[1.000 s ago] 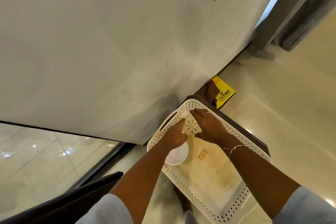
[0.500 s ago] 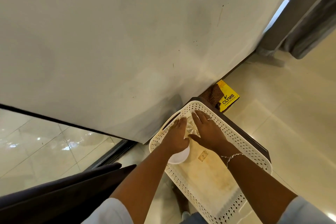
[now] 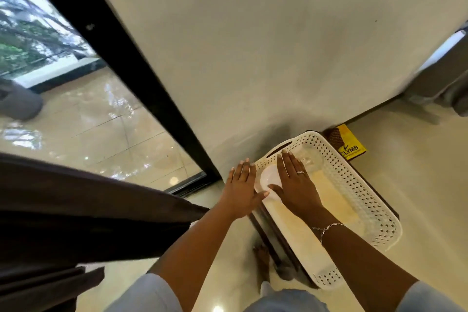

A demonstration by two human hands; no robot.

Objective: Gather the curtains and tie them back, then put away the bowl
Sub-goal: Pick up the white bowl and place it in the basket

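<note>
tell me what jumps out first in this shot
In the middle, the left hand lies open just outside a white basket, and the right hand spreads flat over a white bowl inside it. A dark curtain fills the lower left, beside a black door frame.

Both hands are spread flat with straight fingers: the left hand at the rim of the white perforated plastic basket, the right hand (a ring on one finger) over its inside. Between them, in the basket, lies the small round white bowl. The dark brown fabric curtain hangs to the left.
</note>
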